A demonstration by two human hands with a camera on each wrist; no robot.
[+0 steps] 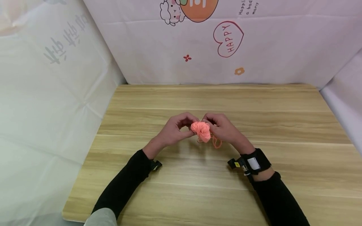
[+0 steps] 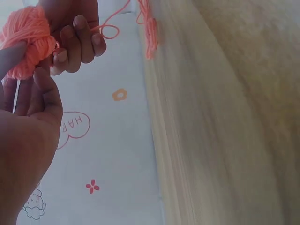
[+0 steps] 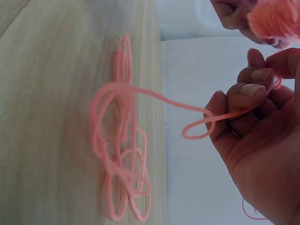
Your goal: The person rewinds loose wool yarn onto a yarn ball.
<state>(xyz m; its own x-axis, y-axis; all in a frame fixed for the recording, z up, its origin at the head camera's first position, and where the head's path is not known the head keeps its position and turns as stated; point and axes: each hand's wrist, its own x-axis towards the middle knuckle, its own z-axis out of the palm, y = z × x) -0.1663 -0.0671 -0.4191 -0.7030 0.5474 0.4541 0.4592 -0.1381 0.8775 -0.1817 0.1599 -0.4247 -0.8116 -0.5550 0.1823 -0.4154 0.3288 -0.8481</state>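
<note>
Wood-grain tabletop (image 1: 181, 191) here, with a white printed cloth (image 1: 271, 47) standing beyond the yarn ball (image 1: 201, 131) (coral, pretty chunky). The ball's up in the left hand (image 1: 172, 129), clamped between thumb and fingers from its left side, so that hand's the nearer one. The right hand (image 1: 225, 129) is just right of the ball, fingers curled round a yarn strand (image 3: 173, 102) (can't tell if they touch the ball too). Ball's too roundish for a clear long axis. Loose loops (image 1: 216, 146) sit to its right.
</note>
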